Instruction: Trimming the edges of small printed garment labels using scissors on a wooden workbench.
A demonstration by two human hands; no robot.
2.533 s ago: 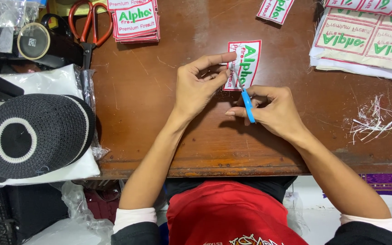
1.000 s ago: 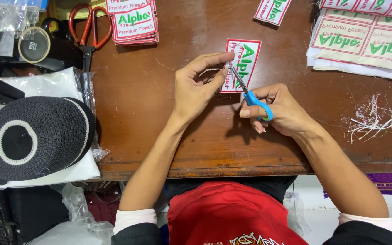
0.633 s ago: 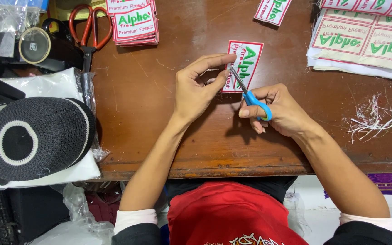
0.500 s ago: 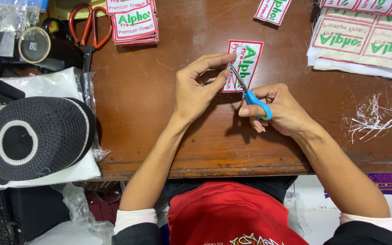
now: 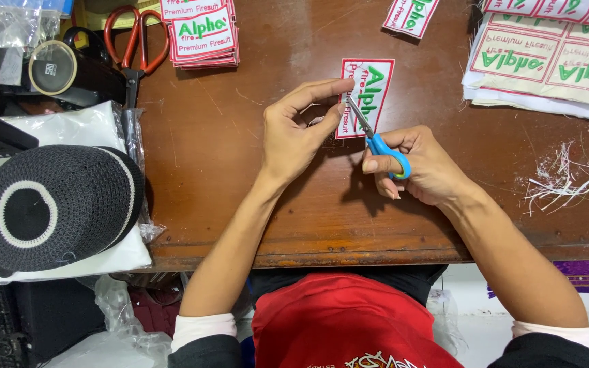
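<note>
Pinching the patch mid-table, left hand steadies it while right hand grips small blue scissors at its edge; best snip close, tips off the border, red scissors idle far left.

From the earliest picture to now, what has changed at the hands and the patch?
The right hand turned the small blue-handled scissors from a pen-like hold into a cutting grip, blades at the red-bordered white embroidered patch. The left hand kept pinching the patch's edge; everything else stayed put.

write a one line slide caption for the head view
Left hand pins an embroidered patch on the wooden table while the right hand snips its edge with small blue scissors.
</note>
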